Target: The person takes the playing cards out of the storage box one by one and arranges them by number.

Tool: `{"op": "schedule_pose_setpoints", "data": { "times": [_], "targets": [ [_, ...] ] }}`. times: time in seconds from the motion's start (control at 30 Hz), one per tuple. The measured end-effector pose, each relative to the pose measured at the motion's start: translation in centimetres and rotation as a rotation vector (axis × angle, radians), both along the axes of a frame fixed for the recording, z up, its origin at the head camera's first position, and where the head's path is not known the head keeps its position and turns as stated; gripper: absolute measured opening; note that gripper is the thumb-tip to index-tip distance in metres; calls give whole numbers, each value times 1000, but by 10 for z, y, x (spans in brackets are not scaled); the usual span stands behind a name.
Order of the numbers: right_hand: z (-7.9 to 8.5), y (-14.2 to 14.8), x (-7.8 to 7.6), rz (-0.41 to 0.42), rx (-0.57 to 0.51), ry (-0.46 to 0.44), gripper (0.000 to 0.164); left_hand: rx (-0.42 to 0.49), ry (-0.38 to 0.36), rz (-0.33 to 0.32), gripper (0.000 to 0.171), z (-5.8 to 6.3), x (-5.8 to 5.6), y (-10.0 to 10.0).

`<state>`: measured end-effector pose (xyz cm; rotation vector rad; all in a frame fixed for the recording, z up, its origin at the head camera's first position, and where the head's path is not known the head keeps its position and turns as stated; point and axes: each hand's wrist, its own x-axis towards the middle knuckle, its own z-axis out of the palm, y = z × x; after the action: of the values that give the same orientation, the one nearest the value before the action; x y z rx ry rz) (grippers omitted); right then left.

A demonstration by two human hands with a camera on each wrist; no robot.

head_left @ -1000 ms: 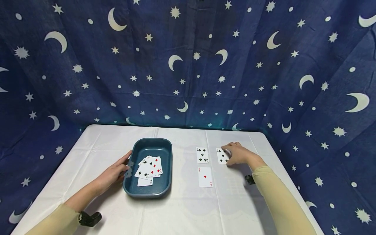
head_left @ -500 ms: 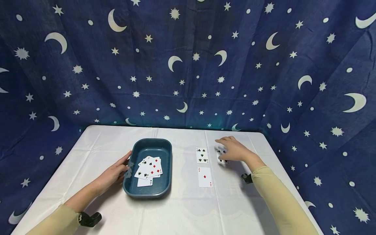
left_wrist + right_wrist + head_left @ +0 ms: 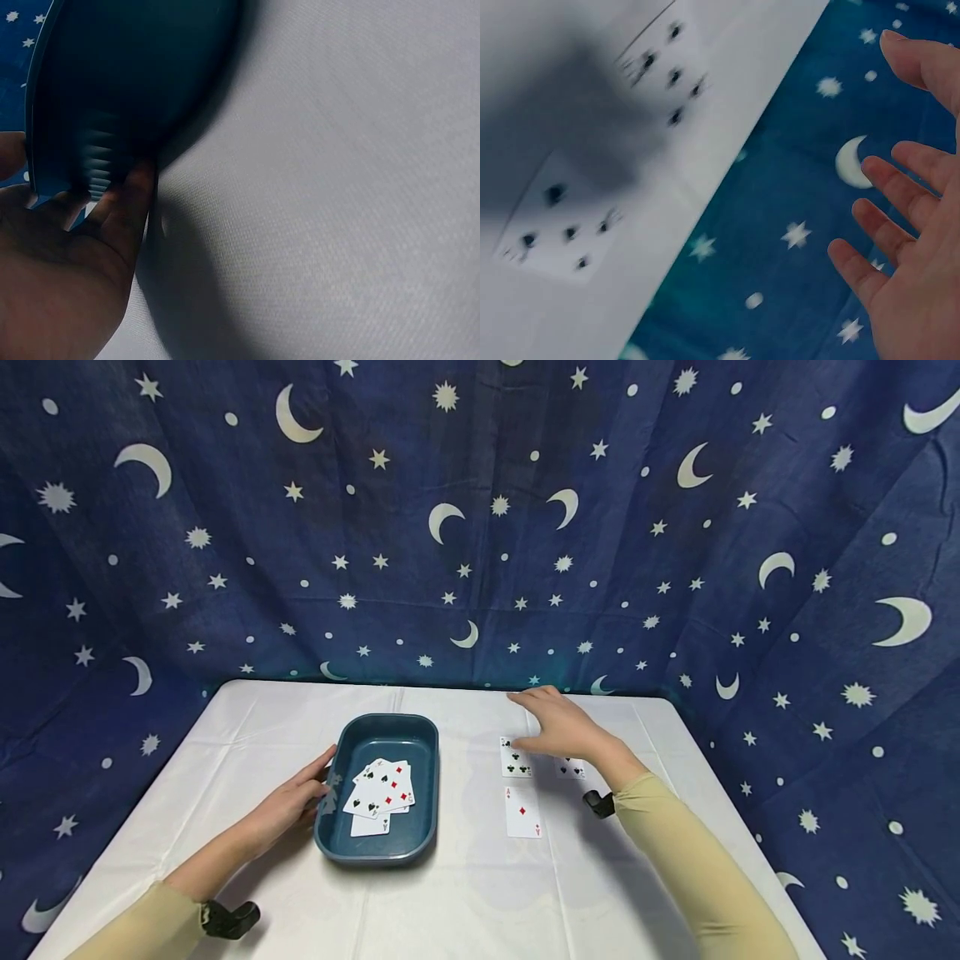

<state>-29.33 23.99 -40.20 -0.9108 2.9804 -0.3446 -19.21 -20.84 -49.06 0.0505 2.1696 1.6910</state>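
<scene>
In the head view, my left hand (image 3: 279, 814) rests its fingers against the outer left wall of a dark teal tray (image 3: 378, 857); the left wrist view shows fingertips along that wall (image 3: 142, 67). Several playing cards (image 3: 378, 789) lie overlapped face up inside the tray, red diamonds and black spades among them. My right hand (image 3: 562, 727) hovers over the table with fingers spread and nothing in them. Partly behind it are a five of clubs (image 3: 516, 766) and a five of spades (image 3: 572, 769). An ace of diamonds (image 3: 523, 814) lies nearer, below the five of clubs.
A white cloth covers the table (image 3: 450, 910). Past its far edge hangs a dark blue curtain (image 3: 480, 460) patterned with moons and stars. Each wrist wears a black camera mount, such as the left one (image 3: 230, 920).
My right hand has left the five of spades, lifting and moving left to over the five of clubs. The left hand, the tray and the cards stay where they were.
</scene>
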Motion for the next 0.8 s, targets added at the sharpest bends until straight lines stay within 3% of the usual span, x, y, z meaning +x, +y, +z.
{"op": "schedule_pose_setpoints", "data": {
  "times": [0.27,0.57,0.8],
  "targets": [
    [10,-48,5,72,-13,6,85,-5,5,-6,71,-2,0,0],
    [6,-93,7,179,-21,34,87,-2,6,-5,72,-3,-1,-1],
    [4,-124,10,197,42,79,89,6,15,-19,72,-1,-1,-2]
  ]
}}
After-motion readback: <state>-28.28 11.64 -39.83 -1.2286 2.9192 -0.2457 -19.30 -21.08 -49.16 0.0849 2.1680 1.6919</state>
